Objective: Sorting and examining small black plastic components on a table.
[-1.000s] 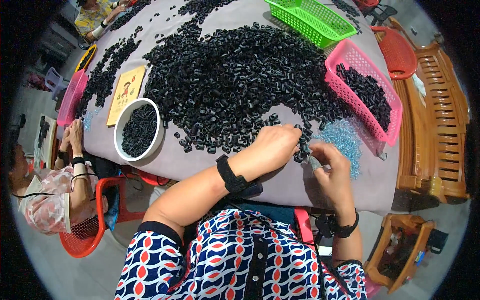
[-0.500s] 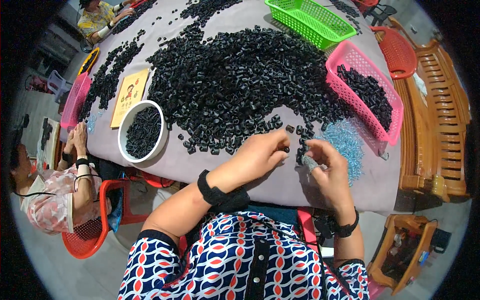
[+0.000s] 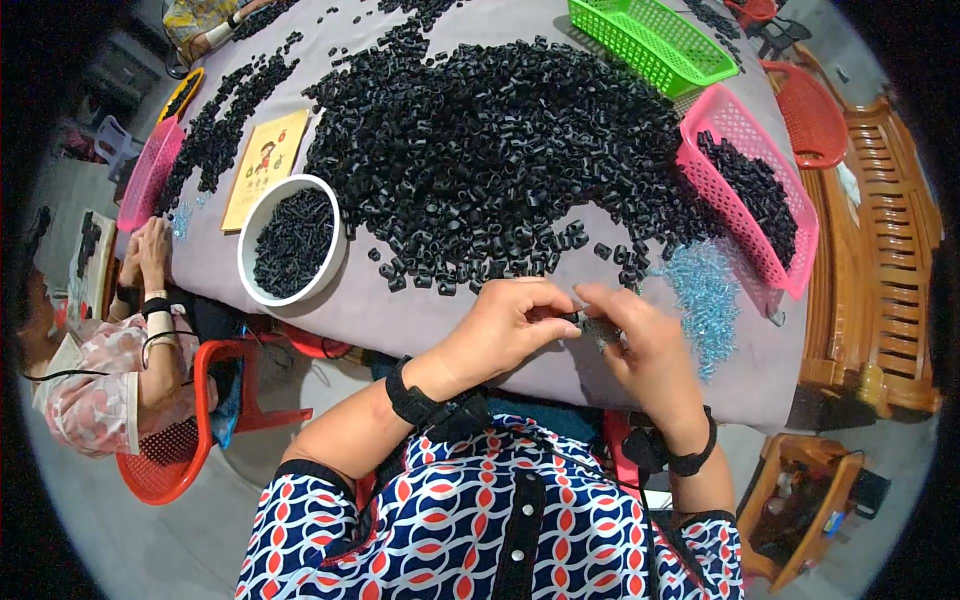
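Note:
Just above the table's near edge, my left hand (image 3: 515,322) pinches a small black plastic piece (image 3: 572,317) between thumb and fingertips. My right hand (image 3: 645,350) meets it there, its fingers closed at the same piece; what they hold is hidden. Something grey is wrapped on a finger of the right hand. Beyond both hands spreads a large heap of short black tube-like pieces (image 3: 500,150). To the right of my right hand lies a pile of small clear-blue pins (image 3: 703,300). On the left stands a white bowl (image 3: 335,255) filled with thin black parts (image 3: 292,243).
A pink basket (image 3: 697,150) with black pieces stands at the right, a green basket (image 3: 650,40) behind it. A yellow booklet (image 3: 262,170) lies beyond the bowl. Another person's hands (image 3: 150,255) rest at the table's left edge. A wooden bench (image 3: 885,250) stands right of the table.
My right hand has moved left from beside the blue pins, and its fingertips now meet those of my left hand. The whole view has shifted slightly.

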A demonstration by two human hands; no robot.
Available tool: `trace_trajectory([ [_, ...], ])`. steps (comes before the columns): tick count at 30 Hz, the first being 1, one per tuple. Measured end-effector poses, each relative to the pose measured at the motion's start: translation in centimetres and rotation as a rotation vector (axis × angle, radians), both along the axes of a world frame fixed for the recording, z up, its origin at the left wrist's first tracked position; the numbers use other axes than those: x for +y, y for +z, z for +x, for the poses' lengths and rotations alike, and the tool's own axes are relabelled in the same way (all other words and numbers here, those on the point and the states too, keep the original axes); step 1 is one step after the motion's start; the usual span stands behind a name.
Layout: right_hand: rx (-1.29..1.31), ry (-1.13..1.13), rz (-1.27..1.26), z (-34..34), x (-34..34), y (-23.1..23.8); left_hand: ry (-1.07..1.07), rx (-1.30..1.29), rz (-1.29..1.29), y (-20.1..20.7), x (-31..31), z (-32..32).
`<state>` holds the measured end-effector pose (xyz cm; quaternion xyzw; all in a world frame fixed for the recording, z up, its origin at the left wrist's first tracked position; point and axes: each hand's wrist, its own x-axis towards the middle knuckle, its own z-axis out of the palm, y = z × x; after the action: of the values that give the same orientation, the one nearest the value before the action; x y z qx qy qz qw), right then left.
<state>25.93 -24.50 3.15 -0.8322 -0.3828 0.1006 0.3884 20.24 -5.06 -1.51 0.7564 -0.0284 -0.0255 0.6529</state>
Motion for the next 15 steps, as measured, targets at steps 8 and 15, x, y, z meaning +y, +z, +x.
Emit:
trace_trajectory([
  [8,0.059,-0.030,0.103,0.0,-0.3,-1.4,0.000,0.114,-0.082,-1.5,-0.8,-0.1],
  [15,0.365,-0.175,0.336,-0.2,-0.9,-3.6,-0.062,0.300,-0.287,-1.5,-1.2,0.1],
])
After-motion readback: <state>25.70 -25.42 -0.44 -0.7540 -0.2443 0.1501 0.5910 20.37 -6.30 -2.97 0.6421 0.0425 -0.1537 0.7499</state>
